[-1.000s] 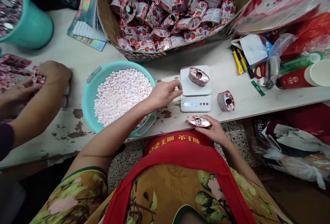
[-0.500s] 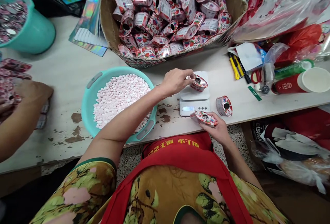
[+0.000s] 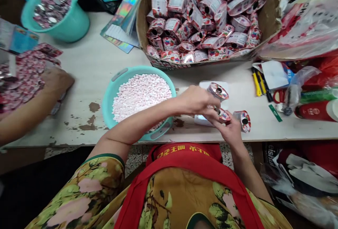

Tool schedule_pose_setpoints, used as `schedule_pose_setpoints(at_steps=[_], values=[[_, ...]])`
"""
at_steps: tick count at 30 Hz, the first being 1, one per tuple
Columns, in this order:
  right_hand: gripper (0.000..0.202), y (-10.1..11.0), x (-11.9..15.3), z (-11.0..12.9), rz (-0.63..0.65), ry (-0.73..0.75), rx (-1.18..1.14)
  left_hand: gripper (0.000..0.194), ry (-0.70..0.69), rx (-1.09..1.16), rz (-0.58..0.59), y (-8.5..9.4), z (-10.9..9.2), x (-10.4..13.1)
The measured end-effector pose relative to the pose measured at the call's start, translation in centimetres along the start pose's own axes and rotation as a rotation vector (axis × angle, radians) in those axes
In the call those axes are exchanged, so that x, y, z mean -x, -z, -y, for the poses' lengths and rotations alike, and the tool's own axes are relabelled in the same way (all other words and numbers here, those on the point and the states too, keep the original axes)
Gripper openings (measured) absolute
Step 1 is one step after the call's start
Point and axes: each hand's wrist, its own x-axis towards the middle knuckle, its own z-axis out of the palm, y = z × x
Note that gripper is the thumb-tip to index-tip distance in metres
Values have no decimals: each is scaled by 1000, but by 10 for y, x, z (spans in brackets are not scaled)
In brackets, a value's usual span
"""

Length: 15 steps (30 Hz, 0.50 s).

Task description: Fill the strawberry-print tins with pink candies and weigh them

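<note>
In front of me, my right hand [image 3: 232, 130] grips a red-and-white printed candy packet [image 3: 224, 115] with a round dark opening on top. Reaching across from the left, my left hand [image 3: 196, 100] is at that opening, its fingers pinched; what is in them is hidden. Behind both hands, another candy packet [image 3: 220, 91] stands on a white digital scale [image 3: 204, 120], whose display is mostly covered. A third packet [image 3: 243, 120] stands on the table just right of my right hand. The turquoise basin [image 3: 107, 104] of pale pink candies [image 3: 142, 93] lies under and beyond my left forearm.
A cardboard box [image 3: 271, 11] heaped with packets stands at the back. A co-worker's hand [image 3: 56, 79] rests by packaging at left, near a turquoise bucket [image 3: 76, 23]. Yellow cutters [image 3: 256, 84], a red cup [image 3: 314, 111] and plastic bags [image 3: 303, 35] are at right.
My left hand has moved from the packet on the scale down to the packet in my right hand. The camera view has shifted left.
</note>
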Motion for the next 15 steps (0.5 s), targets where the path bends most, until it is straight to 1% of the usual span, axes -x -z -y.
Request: schedule_pose_setpoints(at_steps=[2,3,5,7,9,10,11,12,13,14,15], values=[[36,-4,-15,4,-30,112,81,8,1,-30,14,3,-6,20],[36,-8,-23,7,-46,165,108,8,25,-46,-5,3,-7,27],[36,-20,-38,13,-63,242,120,12,82,-81,-54,1,-4,38],[35,-34,-51,21,-55,279,100,17,131,-139,-79,3,-1,48],[41,-44,-59,31,-32,317,79,20,196,-186,-126,10,3,59],[48,-46,-62,36,-31,346,78,20,253,-195,-184,18,5,67],[56,-45,-64,41,-51,380,84,21,336,-199,-275,28,11,75],[64,-43,-66,44,-95,414,106,26,443,-203,-391,41,19,86],[70,-38,-68,45,-161,445,150,31,560,-209,-515,56,33,97],[75,-32,-69,43,-237,466,214,36,681,-219,-640,72,50,110],[78,-25,-70,39,-309,469,290,40,781,-221,-739,87,73,125]])
